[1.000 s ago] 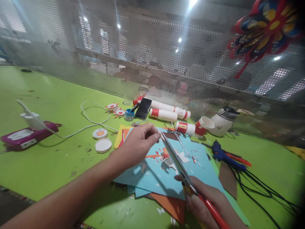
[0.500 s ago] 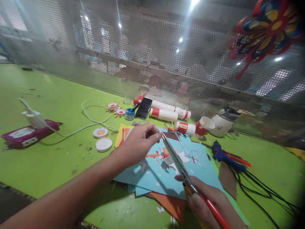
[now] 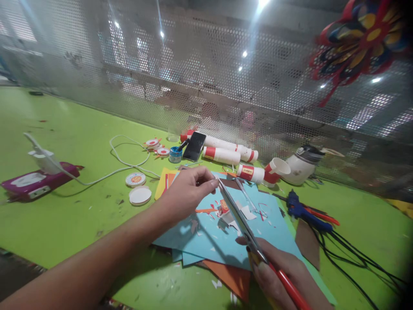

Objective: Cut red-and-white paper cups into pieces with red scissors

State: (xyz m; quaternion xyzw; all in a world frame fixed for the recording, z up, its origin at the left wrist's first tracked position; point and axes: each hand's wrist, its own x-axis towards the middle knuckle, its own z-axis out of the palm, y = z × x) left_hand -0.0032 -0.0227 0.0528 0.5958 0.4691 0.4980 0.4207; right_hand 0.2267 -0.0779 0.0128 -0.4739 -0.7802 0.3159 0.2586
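My right hand point(image 3: 274, 271) grips a pair of red-handled scissors point(image 3: 240, 219), its long blades pointing up and away to the left. Close to the blade tips is my left hand point(image 3: 195, 187), thumb and fingertips pinched together. Whatever sits in that pinch is too small to make out. Below both hands lie sheets of light blue paper point(image 3: 187, 241), strewn with red and white paper scraps point(image 3: 230, 215). An orange sheet point(image 3: 230, 275) sticks out underneath on the near side.
Paper cups point(image 3: 222, 155), a phone point(image 3: 194, 146) and a blue jar point(image 3: 176, 155) stand behind the paper. To the right are a white kettle-like container point(image 3: 298, 168) and a blue glue gun point(image 3: 300, 209) with black cables. A purple power strip point(image 3: 41, 181) with a white cord lies left.
Almost nothing differs. Both hands and the scissors keep their places, and the view has shifted very slightly.
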